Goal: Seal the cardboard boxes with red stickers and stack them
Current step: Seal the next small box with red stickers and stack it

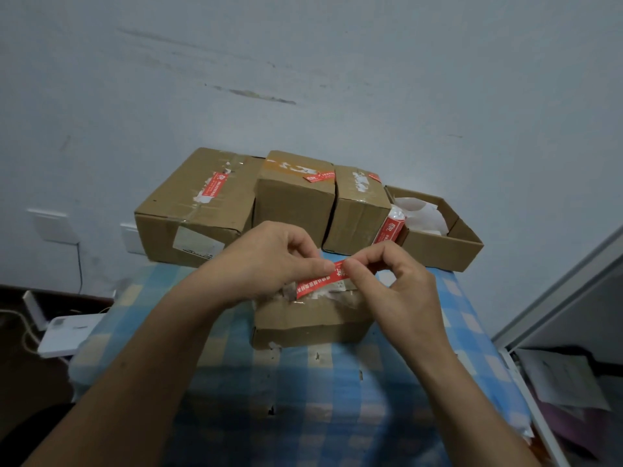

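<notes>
Fingers (318,266) of my left hand (269,261) and right hand (391,288) pinch the sticker (317,283) at its raised right end, its long axis slanting down-left toward the box (310,321) top just beneath.

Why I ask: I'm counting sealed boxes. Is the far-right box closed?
No, the far-right box stands open on top, with white paper showing inside.
</notes>
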